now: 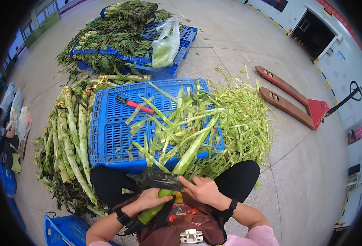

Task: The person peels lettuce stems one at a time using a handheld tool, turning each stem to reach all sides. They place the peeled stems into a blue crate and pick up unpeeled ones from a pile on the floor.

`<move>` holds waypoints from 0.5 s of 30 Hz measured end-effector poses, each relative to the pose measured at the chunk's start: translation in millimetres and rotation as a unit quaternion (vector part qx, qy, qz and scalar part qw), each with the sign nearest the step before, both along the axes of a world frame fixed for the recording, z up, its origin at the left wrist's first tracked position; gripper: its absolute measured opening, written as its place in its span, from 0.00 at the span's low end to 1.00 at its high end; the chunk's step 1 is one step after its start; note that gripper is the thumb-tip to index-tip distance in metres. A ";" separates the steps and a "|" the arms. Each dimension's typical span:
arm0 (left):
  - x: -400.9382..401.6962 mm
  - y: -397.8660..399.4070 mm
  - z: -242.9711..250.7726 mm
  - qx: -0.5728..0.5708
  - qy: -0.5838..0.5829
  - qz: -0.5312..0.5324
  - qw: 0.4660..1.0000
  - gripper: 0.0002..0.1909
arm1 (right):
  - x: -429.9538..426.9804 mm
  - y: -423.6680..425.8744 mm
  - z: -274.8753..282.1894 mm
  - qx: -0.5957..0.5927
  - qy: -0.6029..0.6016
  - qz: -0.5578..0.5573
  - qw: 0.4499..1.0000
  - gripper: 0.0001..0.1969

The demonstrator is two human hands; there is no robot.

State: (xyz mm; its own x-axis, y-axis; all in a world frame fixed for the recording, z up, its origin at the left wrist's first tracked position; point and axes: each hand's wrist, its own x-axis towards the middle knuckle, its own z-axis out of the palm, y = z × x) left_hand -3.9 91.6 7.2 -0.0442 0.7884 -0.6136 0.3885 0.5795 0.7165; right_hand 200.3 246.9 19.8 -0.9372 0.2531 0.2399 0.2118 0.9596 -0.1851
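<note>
My left hand (pixel 151 199) is wrapped around the lower part of a celtuce stem (pixel 189 158). The stem slants from my lap up over the front edge of an upturned blue plastic crate (pixel 116 156). Its upper part is pale and peeled, while the lower end is still darker green. In my right hand (pixel 205 190) is a dark, wide-bladed cutting tool (pixel 162 180), lying across the stem just above my left hand. Its handle is mostly covered by my fingers. Loose peel strips (pixel 171 129) are strewn over the crate, along with a red-handled peeler (pixel 138 105).
Unpeeled celtuce stems (pixel 67 132) are piled left of the crate, and a heap of peelings (pixel 239 120) lies right. Bundled leafy celtuce (pixel 113 40) sits on a blue pallet (pixel 187 35) beyond. A red pallet jack (pixel 317 112) stands right; another blue crate (pixel 67 230) is lower left.
</note>
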 end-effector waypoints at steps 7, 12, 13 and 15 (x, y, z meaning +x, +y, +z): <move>10.4 -1.9 -4.6 0.054 0.091 0.005 0.994 0.32 | 33.7 167.8 -40.0 -0.051 0.052 -0.347 0.935 0.23; 4.6 -2.4 -18.0 0.047 0.045 0.028 0.997 0.33 | 26.5 165.9 -28.6 -0.425 0.097 -0.415 0.798 0.20; 2.8 -4.5 -28.5 0.062 0.007 0.051 0.997 0.31 | 25.7 156.4 -34.6 -0.294 0.089 -0.404 0.862 0.20; 5.2 -4.3 -23.1 0.004 -0.070 0.104 0.992 0.28 | 5.8 95.1 -9.8 -0.110 -0.003 -0.310 0.944 0.20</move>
State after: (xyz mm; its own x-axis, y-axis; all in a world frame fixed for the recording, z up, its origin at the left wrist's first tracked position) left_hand 1.3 87.3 -15.9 -0.1209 0.7757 -0.6194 0.1583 0.6310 0.7594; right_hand 206.2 342.0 9.9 -0.5929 0.7972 0.1135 0.7224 0.5888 -0.3626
